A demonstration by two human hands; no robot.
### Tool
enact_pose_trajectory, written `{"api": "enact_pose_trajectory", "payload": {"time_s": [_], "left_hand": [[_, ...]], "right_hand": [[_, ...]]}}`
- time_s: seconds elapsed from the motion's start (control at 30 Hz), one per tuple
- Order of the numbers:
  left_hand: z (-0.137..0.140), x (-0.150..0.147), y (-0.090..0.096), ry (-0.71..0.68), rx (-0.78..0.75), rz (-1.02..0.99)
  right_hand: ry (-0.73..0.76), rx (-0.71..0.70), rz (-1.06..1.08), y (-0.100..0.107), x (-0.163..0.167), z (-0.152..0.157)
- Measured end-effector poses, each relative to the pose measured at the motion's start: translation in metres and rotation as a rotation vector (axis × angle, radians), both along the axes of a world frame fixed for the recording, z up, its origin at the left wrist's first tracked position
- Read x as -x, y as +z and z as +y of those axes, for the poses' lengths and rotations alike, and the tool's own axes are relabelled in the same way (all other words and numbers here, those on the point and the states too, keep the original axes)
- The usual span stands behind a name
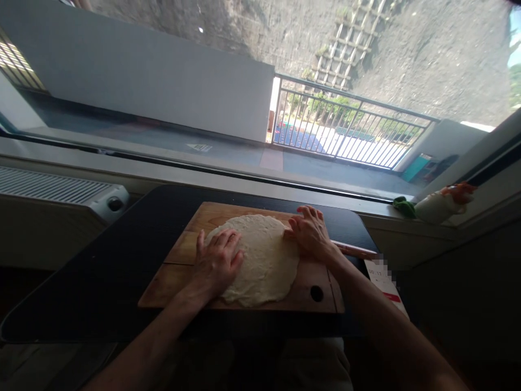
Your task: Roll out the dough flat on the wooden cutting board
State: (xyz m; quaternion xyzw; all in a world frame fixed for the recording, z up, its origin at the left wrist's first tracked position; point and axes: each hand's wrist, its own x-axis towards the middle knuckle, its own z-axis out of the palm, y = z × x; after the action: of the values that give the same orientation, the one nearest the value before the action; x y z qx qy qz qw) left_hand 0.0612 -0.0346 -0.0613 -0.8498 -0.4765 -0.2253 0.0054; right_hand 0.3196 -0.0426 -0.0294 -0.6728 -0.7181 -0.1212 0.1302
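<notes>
A wide round sheet of dough (pixel 264 260) lies flat on a wooden cutting board (pixel 175 271). My left hand (pixel 220 255) rests on the dough's left side with its fingers stretched out. At the dough's upper right edge, my right hand (pixel 311 231) is closed round a thin wooden rolling pin (pixel 354 250). One end of the pin touches the dough, while the other points right past the board. The palm side of this hand is hidden.
The board is on a dark table (pixel 101 271) below a large window. A white radiator (pixel 61 187) stands to the left. On the right are a white packet with a red stripe (pixel 382 279) and a pale pot (pixel 437 207) on the windowsill.
</notes>
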Motion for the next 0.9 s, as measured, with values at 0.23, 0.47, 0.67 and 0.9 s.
{"api": "enact_pose_trajectory", "payload": {"time_s": [0.23,0.47,0.67,0.9], "left_hand": [[0.001,0.000,-0.001,-0.011,-0.007,-0.021],[0.000,0.001,-0.002,-0.014,-0.009,-0.031],[0.001,0.001,-0.003,0.001,-0.018,-0.015],[0.004,0.001,-0.011,0.010,-0.048,-0.002]], "right_hand": [[-0.213,0.075,0.177,-0.011,0.009,0.001],[-0.120,0.009,0.128,-0.020,-0.002,-0.012],[-0.171,0.031,0.198,-0.009,-0.004,0.051],[0.086,0.029,0.044,-0.019,-0.008,0.001]]}}
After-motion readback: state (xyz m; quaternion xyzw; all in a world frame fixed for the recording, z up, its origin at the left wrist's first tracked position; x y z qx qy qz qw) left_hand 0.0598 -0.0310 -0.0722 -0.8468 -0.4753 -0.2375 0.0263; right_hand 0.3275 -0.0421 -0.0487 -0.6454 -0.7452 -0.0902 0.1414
